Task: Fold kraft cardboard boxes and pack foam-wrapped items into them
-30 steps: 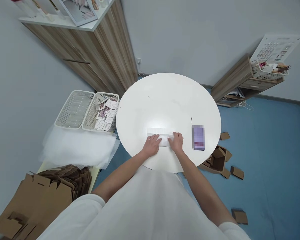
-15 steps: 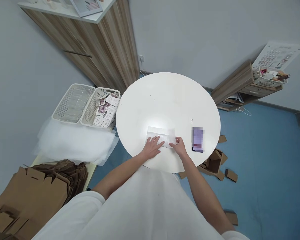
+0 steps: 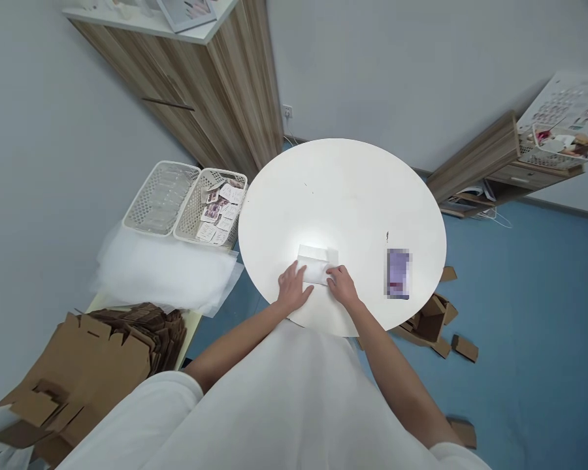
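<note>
A folded white sheet [image 3: 314, 269], apparently thin packing foam, lies near the front edge of the round white table [image 3: 333, 189]. It forms a small flat packet with a strip of sheet showing beyond its far side. Whatever may be inside is hidden. My left hand [image 3: 293, 287] grips the packet's left end, thumb apart along the near side and fingers over the top. At the right end, my right hand [image 3: 342, 286] has curled fingers pressed on the folded edge. To the right of my hands lies a phone [image 3: 398, 274], its screen blurred out.
Left of the table stand two white baskets, one with clear plastic packs [image 3: 164, 199], one with printed cards [image 3: 218, 212]. Nearer are translucent sheets [image 3: 169, 267] and flattened cardboard boxes [image 3: 93, 359]. A cardboard box [image 3: 428, 320] with loose pieces sits on the floor at right.
The packet's right side has been folded in, so it is narrower. My left hand has moved from lying across the top to the left end. The view has shifted slightly.
</note>
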Motion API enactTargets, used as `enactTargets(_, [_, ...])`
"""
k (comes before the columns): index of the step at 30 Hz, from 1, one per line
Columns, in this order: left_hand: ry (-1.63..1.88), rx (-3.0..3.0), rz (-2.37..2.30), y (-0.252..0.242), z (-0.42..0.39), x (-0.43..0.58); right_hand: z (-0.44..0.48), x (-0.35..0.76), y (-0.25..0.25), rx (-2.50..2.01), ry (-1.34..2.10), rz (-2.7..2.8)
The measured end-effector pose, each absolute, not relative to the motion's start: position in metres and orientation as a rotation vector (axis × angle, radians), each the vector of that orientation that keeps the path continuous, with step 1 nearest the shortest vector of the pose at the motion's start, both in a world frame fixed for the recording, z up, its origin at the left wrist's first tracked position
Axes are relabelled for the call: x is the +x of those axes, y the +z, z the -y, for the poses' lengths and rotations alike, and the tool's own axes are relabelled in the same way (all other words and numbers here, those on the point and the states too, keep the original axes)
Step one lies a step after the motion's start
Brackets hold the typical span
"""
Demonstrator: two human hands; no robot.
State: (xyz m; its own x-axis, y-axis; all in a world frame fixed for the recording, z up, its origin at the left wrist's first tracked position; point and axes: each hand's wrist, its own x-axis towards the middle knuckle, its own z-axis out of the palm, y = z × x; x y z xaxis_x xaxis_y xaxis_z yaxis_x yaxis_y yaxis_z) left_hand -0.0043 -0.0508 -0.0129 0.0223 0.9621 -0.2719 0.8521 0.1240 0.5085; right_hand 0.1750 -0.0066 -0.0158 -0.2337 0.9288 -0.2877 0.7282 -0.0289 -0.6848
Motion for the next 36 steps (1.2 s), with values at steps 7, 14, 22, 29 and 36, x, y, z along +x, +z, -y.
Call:
enactTargets(7, [0.375,1.108,-1.907,-0.027,0.053,-0.011,0.022,0.165,-0.027,-1.769,0.883,2.028])
enactTargets(14, [0.658,0.911,-1.955,-0.038,0.046,-0.012,0.032,0.157,-0.027,-1.748,0.943,2.046])
enactTargets(22, [0.453,0.837,-1.923,-0.013,0.04,-0.022,0.034,0.157,-0.03,-1.748,0.914,2.059])
enactTargets(29, [0.354,1.298,-1.742,-0.003,0.03,-0.001,0.029,0.154,-0.03,-1.705,1.056,2.021])
enactTargets(36, [0.325,1.452,-1.672,-0.004,0.034,0.029,0.024,0.157,-0.022,-1.688,1.396,1.64])
